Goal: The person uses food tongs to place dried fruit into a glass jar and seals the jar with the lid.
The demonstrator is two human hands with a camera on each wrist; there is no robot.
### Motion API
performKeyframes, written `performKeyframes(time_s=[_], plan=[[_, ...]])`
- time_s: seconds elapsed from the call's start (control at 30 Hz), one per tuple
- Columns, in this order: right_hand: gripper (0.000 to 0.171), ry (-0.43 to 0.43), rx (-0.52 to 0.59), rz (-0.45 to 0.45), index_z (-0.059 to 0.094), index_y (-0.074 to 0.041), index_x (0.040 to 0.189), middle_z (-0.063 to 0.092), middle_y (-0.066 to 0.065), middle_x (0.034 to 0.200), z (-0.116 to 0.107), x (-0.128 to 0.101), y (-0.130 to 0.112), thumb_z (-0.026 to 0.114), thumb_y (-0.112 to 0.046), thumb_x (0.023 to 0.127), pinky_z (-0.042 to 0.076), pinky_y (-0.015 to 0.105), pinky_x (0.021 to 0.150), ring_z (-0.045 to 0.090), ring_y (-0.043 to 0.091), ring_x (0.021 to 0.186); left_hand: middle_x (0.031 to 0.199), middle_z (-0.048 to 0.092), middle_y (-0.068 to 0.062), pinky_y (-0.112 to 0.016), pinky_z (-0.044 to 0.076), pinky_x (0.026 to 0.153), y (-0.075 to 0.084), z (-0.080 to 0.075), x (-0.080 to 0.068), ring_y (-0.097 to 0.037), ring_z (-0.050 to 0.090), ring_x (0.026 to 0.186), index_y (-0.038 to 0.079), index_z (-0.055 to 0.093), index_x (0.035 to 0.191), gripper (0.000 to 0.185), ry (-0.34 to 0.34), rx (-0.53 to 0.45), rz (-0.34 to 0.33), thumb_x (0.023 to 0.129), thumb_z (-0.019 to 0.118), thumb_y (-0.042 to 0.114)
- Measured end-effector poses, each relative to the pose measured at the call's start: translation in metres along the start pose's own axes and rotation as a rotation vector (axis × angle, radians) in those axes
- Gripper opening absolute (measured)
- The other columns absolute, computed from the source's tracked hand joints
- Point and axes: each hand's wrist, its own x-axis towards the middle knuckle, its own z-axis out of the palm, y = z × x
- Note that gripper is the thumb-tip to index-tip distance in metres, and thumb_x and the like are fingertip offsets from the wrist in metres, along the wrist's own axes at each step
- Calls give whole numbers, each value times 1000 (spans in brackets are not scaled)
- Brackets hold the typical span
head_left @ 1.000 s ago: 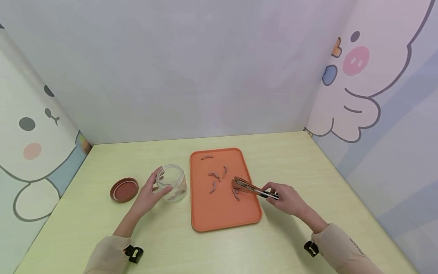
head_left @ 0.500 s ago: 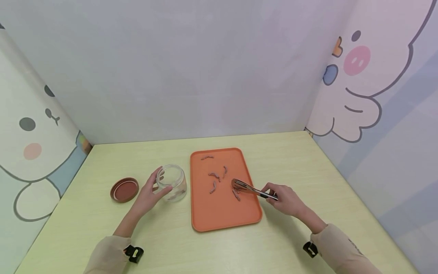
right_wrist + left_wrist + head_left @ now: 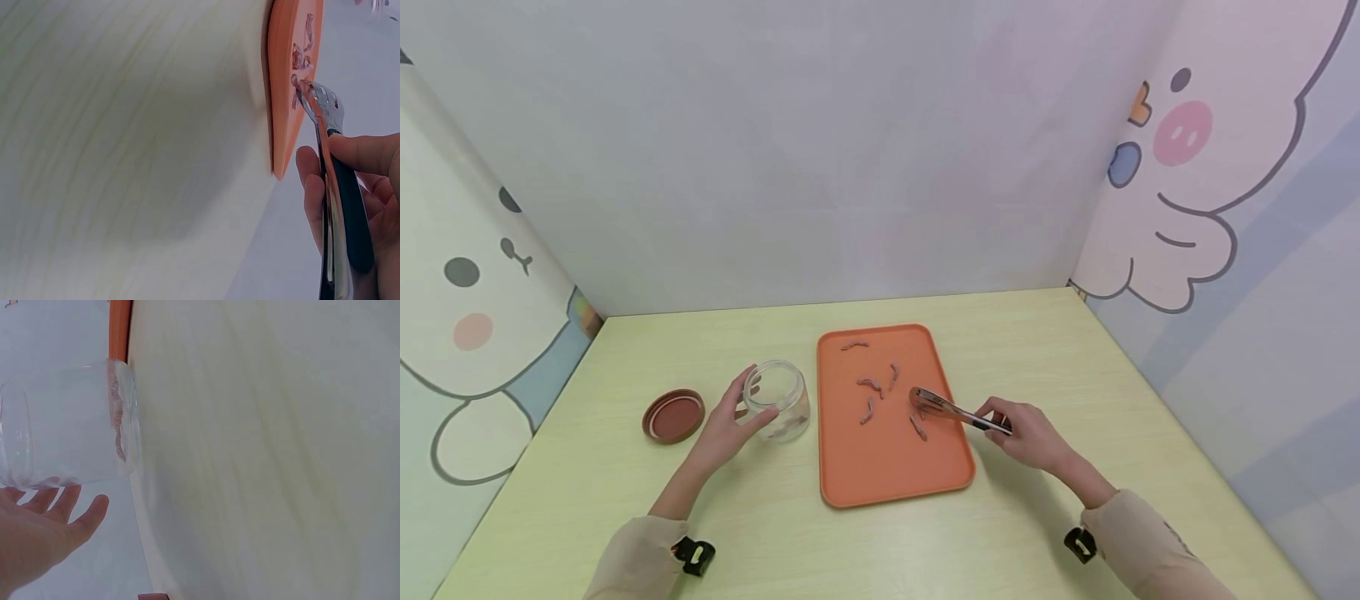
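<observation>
My left hand (image 3: 722, 429) holds a clear glass jar (image 3: 792, 417) that stands uncapped, thumb in front and fingers behind. In the left wrist view, brown worm-like pieces (image 3: 117, 419) lie at the jar's bottom. My right hand (image 3: 1030, 435) grips metal tongs (image 3: 958, 412) with dark handles. Their tips are low over the right part of an orange tray (image 3: 880, 471), at a worm-like piece they partly cover. In the right wrist view the tong arms are nearly together at the tip. Several more pieces (image 3: 871, 384) lie scattered on the tray.
A round reddish-brown lid (image 3: 674, 416) lies on the pale wooden table (image 3: 760, 525), left of the jar. The tray sits between both hands. A plain back wall and cartoon-printed side walls enclose the table.
The tong arms have come closer together at the tray, with a small shift and turn of their tips. The left hand and jar stay in place.
</observation>
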Motion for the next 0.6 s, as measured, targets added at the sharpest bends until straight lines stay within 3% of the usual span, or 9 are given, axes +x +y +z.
performKeyframes(time_s=[0.6], plan=[[25, 69, 21, -23, 60, -13, 95, 52, -8, 64, -17, 12, -2, 65, 2, 76, 39, 23, 43, 44, 5, 48, 136, 27, -23, -53, 32, 93, -1, 0, 0, -39, 26, 121, 1, 18, 138, 72, -1, 10, 2, 84, 62, 20]])
